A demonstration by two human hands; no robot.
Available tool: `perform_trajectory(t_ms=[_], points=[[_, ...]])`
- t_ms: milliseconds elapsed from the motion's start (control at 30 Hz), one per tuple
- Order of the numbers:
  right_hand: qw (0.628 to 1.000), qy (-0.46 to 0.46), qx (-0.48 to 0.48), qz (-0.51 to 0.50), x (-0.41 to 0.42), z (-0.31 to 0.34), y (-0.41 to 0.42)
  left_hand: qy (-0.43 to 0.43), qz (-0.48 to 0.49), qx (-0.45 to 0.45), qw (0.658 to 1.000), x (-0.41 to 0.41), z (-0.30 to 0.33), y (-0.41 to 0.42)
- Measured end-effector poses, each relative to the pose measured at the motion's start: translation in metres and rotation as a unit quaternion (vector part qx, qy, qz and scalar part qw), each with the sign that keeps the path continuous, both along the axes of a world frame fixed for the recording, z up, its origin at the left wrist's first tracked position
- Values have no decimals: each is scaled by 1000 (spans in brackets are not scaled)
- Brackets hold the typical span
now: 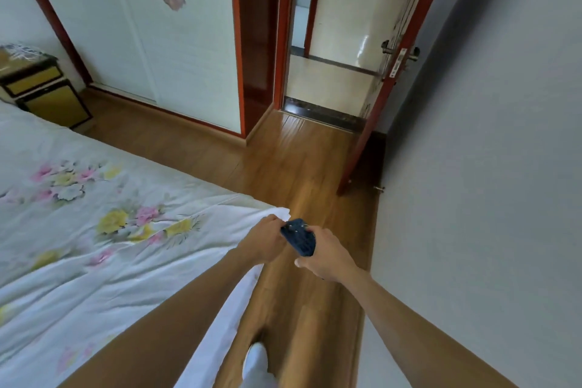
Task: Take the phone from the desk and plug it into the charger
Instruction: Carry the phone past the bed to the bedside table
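Phone [298,238], low centre of frame, is pinched between left hand [263,241] and right hand [326,253] above bare floor [302,173]; loosening mid-stride risks dropping it.

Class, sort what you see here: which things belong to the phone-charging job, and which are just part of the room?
Part of the job: phone, left hand, right hand. No charger is in view.

Just in the room: bed, bedside cabinet, wardrobe, open door.
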State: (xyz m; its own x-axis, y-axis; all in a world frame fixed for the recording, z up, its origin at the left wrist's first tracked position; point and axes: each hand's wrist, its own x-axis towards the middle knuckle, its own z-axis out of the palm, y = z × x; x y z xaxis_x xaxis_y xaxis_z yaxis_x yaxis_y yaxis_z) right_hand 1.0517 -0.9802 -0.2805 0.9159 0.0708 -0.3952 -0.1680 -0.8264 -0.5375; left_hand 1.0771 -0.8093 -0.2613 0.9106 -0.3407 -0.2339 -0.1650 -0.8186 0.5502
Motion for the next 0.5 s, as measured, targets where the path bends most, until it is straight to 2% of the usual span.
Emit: perform_trajectory(t_ms=[100, 367, 500], points=[[1000, 0, -10, 0, 64, 8, -1, 15, -9, 6, 1000, 76, 4, -1], [999, -36, 4, 12, 225, 30, -18, 27, 53, -37, 998, 238, 27, -13], [998, -45, 16, 35, 305, 25, -36, 32, 128, -67, 989, 313, 16, -28]])
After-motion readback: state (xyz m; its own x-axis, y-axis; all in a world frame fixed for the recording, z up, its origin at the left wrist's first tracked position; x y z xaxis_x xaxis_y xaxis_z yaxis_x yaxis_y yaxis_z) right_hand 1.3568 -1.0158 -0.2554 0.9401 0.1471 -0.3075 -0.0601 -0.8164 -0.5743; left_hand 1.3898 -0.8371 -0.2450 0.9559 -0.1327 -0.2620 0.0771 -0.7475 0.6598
